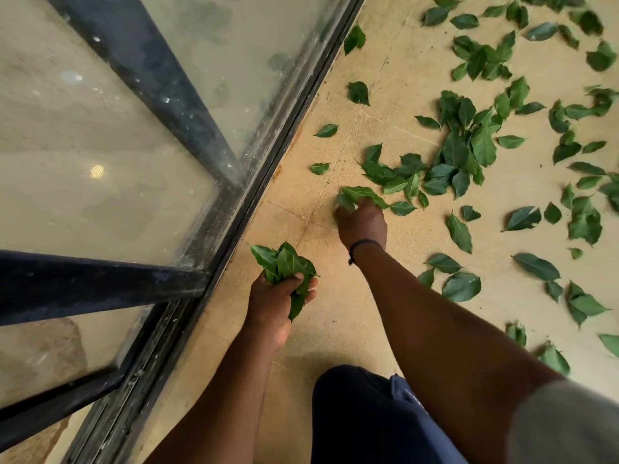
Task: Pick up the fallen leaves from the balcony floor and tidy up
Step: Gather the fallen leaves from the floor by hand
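Note:
Green leaves lie scattered over the tan balcony floor, with a dense cluster of leaves in the middle right. My left hand grips a bunch of leaves above the floor near the glass railing. My right hand, with a dark band at the wrist, reaches down to the floor and pinches a couple of leaves at the near edge of the cluster.
A glass railing with a dark metal frame runs diagonally along the left. My knee in dark shorts is at the bottom. More loose leaves lie at the right and far right of the floor.

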